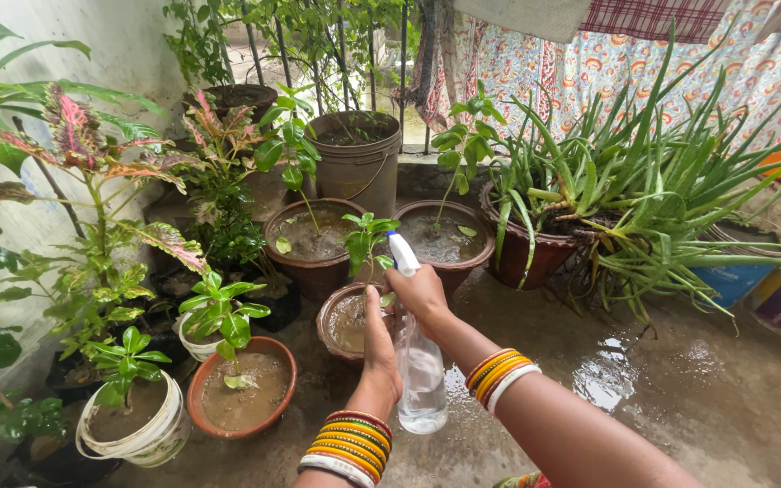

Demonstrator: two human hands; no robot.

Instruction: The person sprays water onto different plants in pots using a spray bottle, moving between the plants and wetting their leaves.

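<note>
A: What do the hands hold?
B: The right hand is clamped round the neck of a clear spray bottle, nozzle towards a small plant in a clay pot

A: And the other?
B: The left hand lies open-palmed against the bottle's side, above the wet floor

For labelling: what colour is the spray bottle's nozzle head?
White with a blue tip, on the clear plastic spray bottle; head view.
</note>
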